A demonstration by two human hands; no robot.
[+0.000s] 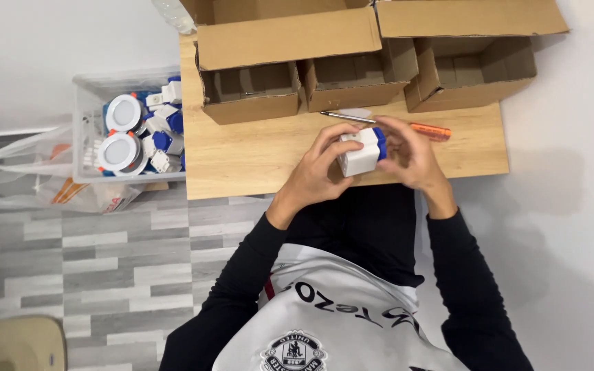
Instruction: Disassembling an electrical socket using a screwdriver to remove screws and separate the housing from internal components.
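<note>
Single head-worn view, looking almost straight down from above the person's chest. The wooden table (pixel 256 158) serves as landmark: it fills the upper middle of the frame, its far edge lined with open cardboard boxes (pixel 352 75). Left of the table, a clear bin (pixel 87 130) and grey plank floor (pixel 91 268) are seen from farther off. Below the table's near edge, sleeves and shirt lie closest to the lens. Right of the table, a pale surface.

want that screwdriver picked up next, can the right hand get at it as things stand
Probably not at once: the right hand and left hand both grip the white and blue part. The screwdriver lies unobstructed just beyond.
</note>
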